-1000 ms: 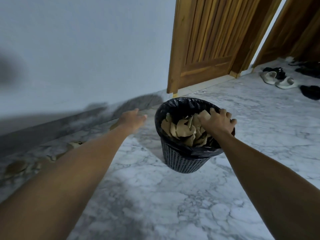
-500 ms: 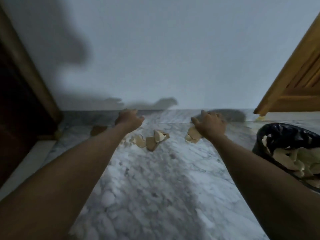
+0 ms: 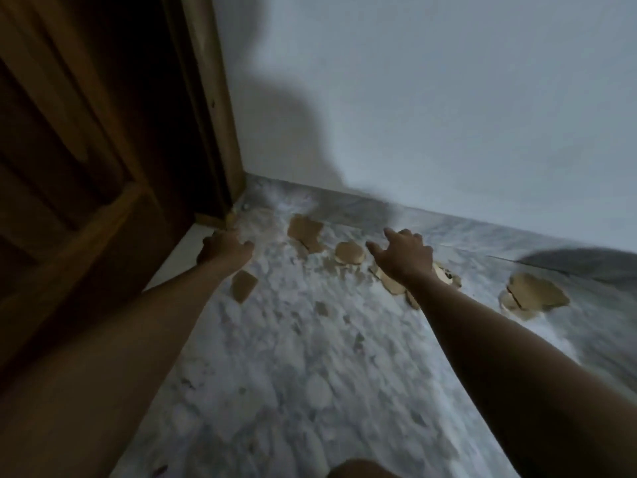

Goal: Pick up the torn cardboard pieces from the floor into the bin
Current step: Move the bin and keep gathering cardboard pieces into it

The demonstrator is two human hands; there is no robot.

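Several torn brown cardboard pieces lie on the marble floor along the wall: a flat piece point(image 3: 305, 230) at the back, a rounded one point(image 3: 350, 252), a small one point(image 3: 244, 285) near my left forearm, a pile point(image 3: 393, 284) partly under my right hand, and a larger heap point(image 3: 532, 294) at the right. My left hand point(image 3: 225, 249) hovers near the door corner, fingers loosely curled, holding nothing. My right hand point(image 3: 405, 255) hangs over the pile with fingers spread, empty. The bin is out of view.
A dark wooden door point(image 3: 79, 160) and its frame point(image 3: 213, 98) fill the left side. A pale wall point(image 3: 448, 115) runs along the back. The grey-white marble floor point(image 3: 293, 374) stretches toward me. The image is blurred.
The view swung left from the bin to the door corner. My right hand left the bin and now spreads open over the floor pieces; more cardboard pieces came into view.
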